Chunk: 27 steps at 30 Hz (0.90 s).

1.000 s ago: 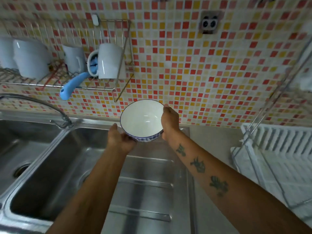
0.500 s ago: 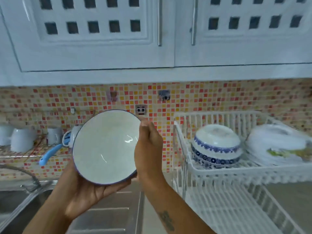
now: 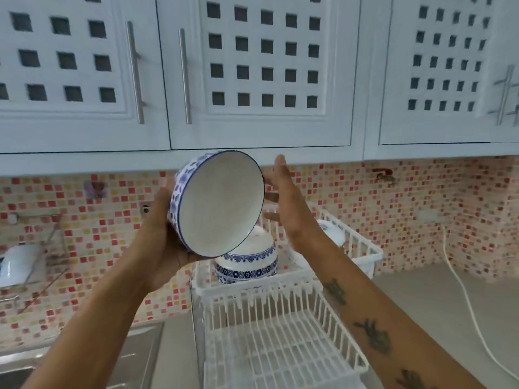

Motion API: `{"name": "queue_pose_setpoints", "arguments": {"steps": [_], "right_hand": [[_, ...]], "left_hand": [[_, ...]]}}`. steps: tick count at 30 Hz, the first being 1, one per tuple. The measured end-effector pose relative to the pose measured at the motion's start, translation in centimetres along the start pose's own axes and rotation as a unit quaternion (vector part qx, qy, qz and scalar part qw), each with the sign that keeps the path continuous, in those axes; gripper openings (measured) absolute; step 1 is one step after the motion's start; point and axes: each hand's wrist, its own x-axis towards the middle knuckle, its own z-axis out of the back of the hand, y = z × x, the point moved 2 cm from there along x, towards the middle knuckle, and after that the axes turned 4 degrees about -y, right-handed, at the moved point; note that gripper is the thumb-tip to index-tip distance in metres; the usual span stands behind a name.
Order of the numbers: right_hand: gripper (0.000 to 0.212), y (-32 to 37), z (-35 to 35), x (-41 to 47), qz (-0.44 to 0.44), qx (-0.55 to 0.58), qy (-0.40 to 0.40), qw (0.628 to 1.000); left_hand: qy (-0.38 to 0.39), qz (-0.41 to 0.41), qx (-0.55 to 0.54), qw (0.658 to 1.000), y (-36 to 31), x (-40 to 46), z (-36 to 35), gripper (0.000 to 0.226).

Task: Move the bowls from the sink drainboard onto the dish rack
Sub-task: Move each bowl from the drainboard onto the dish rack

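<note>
A white bowl with a blue patterned outside [image 3: 219,200] is tilted on its side, its opening facing right and toward me. My left hand [image 3: 160,234] cups it from underneath and behind. My right hand [image 3: 286,200] is spread flat just to the right of the rim, fingers apart, holding nothing. The bowl hangs above the upper tier of the white dish rack [image 3: 280,282]. There a second blue-and-white bowl [image 3: 250,259] sits upside down, partly hidden by the held bowl. White plates [image 3: 331,231] show behind my right wrist.
The rack's lower wire tier [image 3: 280,349] lies in front. White cabinets [image 3: 252,80] hang overhead. A steel sink edge [image 3: 132,349] is at lower left, a wall shelf with white cups [image 3: 19,265] at far left, and a white cord [image 3: 463,293] on the counter at right.
The view swung right and up from the sink to the rack. The bowl moved right over the upper tier and turned sideways; my right hand came off its rim and opened.
</note>
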Motion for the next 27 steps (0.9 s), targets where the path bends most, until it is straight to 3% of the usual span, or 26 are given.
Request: {"name": "queue_pose_setpoints", "arguments": {"steps": [2,6,12,16,22,27], "right_hand": [[0.062,-0.1,2.2,1.5,-0.047,0.005,0.035,0.998],[0.067,-0.7,3.5,3.5,-0.116,-0.006,0.079,0.99],[0.068,-4.9,2.4,4.9,-0.171,-0.095,0.083,0.977],[0.088,-8.8,1.3,5.5,-0.189,-0.081,0.062,0.977],[0.064,-12.6,0.6,6.8,-0.2,-0.033,0.051,0.978],[0.075,-15.2,0.7,6.9,-0.211,-0.017,0.038,0.977]], "left_hand": [[-0.006,-0.077,0.101,0.992,-0.1,0.5,-1.2,0.055],[-0.042,-0.179,0.251,0.95,1.3,1.6,-2.7,0.072],[-0.102,-0.244,0.445,0.856,5.3,5.2,-2.2,0.081],[-0.123,-0.248,0.461,0.843,7.7,6.8,-2.1,0.082],[-0.13,-0.232,0.489,0.831,9.7,8.1,-1.5,0.088],[-0.118,-0.207,0.517,0.822,10.5,8.5,-1.4,0.09]]}}
